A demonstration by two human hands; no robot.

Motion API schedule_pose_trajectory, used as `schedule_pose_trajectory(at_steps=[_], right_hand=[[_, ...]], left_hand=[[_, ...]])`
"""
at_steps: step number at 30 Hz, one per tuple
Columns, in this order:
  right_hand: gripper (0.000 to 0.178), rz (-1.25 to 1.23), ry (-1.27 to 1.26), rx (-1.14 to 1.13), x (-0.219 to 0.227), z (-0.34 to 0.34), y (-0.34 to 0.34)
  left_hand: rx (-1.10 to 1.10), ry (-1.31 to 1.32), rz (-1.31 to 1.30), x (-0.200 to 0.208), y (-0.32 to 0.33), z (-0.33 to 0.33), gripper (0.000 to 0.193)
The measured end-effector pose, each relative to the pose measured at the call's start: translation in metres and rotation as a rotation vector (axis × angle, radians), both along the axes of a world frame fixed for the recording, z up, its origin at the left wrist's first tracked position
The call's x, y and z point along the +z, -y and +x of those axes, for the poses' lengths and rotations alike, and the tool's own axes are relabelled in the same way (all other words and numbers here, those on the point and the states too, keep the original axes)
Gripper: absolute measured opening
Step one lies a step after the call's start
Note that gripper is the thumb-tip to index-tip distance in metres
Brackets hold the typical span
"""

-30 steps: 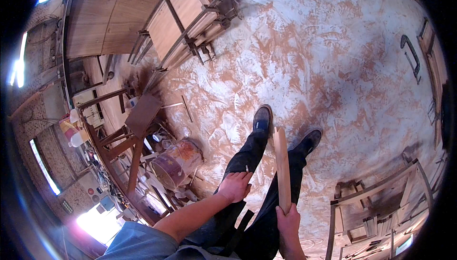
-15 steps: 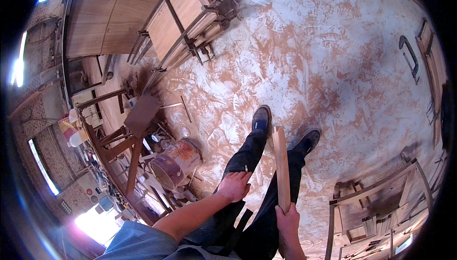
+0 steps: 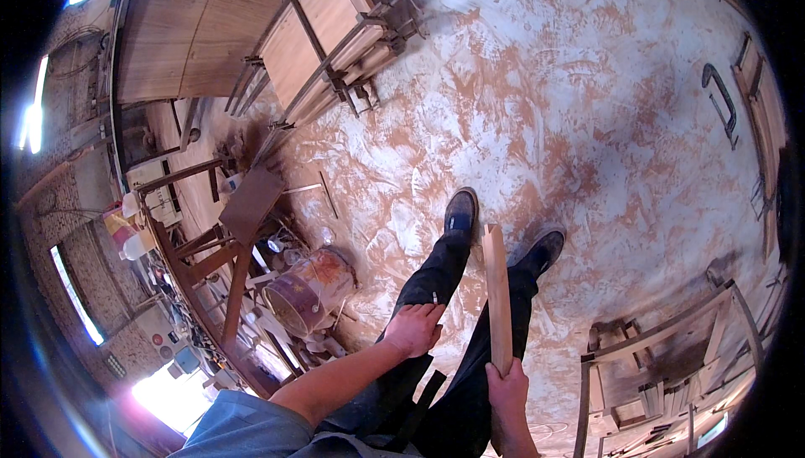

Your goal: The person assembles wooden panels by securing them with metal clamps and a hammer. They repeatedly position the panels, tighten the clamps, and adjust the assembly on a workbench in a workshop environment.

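My right hand (image 3: 508, 384) is closed round the near end of a long, pale strip of wood (image 3: 496, 299). The strip points away from me above my legs, and its far end shows a stepped or grooved profile. In front of my left thigh is my left hand (image 3: 413, 330), back of the hand up and fingers mostly together. A short white stick (image 3: 435, 297), like a cigarette, pokes out at its fingertips. How the fingers grip it is partly hidden.
Dusty floor (image 3: 587, 148) spreads ahead. Clamped wooden panels (image 3: 314, 22) stand at the far left, with a stained drum (image 3: 309, 289) nearer me. A dark clamp (image 3: 719, 106) lies at the far right. A wooden frame (image 3: 658, 328) with wood pieces stands at the near right.
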State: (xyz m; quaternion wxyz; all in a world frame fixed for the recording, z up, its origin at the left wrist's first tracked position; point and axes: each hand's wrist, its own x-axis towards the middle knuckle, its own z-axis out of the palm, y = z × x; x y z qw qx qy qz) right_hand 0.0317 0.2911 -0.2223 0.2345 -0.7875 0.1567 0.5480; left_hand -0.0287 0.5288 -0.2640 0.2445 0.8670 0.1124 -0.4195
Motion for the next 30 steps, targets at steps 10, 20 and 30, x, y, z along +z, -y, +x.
schedule_pose_trajectory(at_steps=[10,20,30], right_hand=[[0.042,0.012,0.017,-0.001,-0.0019,-0.0016,0.0006],[0.042,0.011,0.031,0.024,-0.0003,0.0007,-0.0009],[0.041,0.033,0.029,0.01,0.0002,0.003,-0.0004]], left_hand=[[0.007,-0.021,-0.001,0.002,-0.0007,0.0033,0.043],[0.001,-0.079,-0.009,0.0038,-0.0007,0.0041,0.044],[0.024,-0.056,-0.002,-0.0009,0.0012,-0.0015,0.042]])
